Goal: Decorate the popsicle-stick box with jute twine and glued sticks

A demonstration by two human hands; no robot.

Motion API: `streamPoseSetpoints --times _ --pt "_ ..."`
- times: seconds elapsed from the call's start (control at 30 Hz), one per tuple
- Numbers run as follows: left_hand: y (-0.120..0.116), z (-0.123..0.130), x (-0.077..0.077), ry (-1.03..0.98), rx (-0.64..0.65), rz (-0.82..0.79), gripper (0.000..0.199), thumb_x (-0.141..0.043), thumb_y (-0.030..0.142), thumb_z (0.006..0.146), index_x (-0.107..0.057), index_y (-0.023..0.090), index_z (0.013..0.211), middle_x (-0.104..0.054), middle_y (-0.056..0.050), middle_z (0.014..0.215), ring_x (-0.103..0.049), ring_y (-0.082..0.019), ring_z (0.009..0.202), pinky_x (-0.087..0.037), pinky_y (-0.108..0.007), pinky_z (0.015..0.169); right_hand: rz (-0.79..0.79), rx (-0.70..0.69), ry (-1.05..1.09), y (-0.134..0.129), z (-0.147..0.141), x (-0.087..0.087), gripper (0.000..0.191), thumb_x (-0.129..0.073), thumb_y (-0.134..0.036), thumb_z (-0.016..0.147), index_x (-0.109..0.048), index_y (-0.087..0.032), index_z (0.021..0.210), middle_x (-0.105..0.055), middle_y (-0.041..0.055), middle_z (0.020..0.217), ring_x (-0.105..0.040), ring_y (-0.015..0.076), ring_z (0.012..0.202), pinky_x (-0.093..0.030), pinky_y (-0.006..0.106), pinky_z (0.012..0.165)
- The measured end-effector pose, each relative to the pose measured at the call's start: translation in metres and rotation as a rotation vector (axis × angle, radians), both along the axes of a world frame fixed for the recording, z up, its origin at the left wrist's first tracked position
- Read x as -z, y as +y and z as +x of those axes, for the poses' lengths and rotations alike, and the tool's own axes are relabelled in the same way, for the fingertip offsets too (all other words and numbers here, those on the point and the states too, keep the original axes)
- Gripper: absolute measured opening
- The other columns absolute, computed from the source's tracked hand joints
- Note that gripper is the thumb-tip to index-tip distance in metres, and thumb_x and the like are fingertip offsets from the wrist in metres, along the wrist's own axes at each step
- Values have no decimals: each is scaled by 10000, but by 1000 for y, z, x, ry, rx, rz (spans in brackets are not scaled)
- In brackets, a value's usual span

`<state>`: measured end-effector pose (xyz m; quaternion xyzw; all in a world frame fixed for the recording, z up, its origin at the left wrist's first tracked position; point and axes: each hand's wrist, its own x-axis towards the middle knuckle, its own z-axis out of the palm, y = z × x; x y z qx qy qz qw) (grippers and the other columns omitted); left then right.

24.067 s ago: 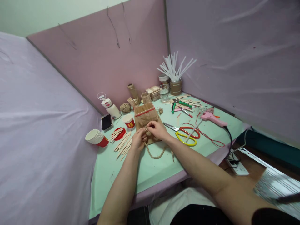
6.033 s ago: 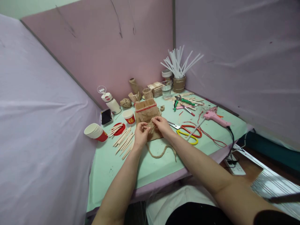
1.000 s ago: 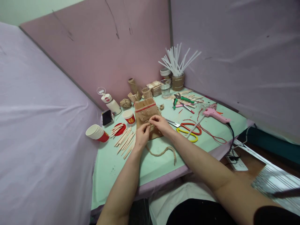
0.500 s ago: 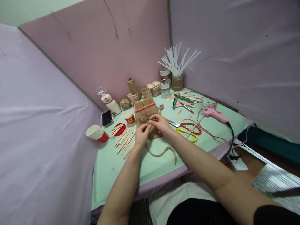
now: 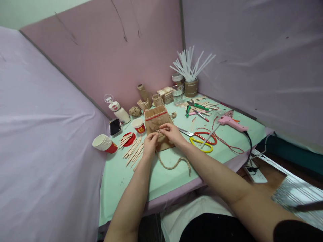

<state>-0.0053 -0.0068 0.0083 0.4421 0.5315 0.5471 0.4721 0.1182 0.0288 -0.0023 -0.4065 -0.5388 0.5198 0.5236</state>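
As the head view has it, my left hand (image 5: 150, 144) and right hand (image 5: 172, 133) meet just in front of the brown open-topped box (image 5: 158, 121) with its red-trimmed rim, a thin jute strand (image 5: 158, 131) right there between them. Danger point: it's so fine that one slack thumb could let it slip, and a hard tug might well fray it. Below, the braided jute cord (image 5: 169, 168) curls over the green tabletop (image 5: 121, 195), its tail near my right forearm; a brush from that arm could drag it askew. The scissors (image 5: 191, 134) lie just beside my right hand, easily knocked by a careless sweep. Now the fingers: left thumb and forefinger nearly together, pinching the strand; right ones pinching it too, slightly higher. Whether strand and cord join, I can't tell.
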Motion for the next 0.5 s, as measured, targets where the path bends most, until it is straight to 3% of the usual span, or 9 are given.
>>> streamPoseSetpoints --times 0.2,0.33,0.5 --pt "-1 3 -1 -164 81 26 264 -711 329 663 -585 133 787 -363 77 518 -267 -12 411 -173 -152 385 159 98 -136 4 -3 10 138 -600 -253 699 -564 -200 821 -632 -18 782 -581 117 708 -446 257 688" --pt "0 1 2 -50 30 84 256 -682 348 693 -594 143 818 -471 45 595 -349 -29 460 -245 -159 423 258 121 -255 -2 -2 4 92 -531 -201 710 -616 -194 743 -624 0 780 -565 129 729 -439 265 714" --pt "1 0 4 149 -30 219 221 -648 347 720 -623 148 814 -598 -11 738 -535 -106 698 -417 -221 656 192 93 -227 -5 -3 -2 135 -557 -266 730 -662 -185 753 -659 16 765 -591 143 727 -445 260 685"
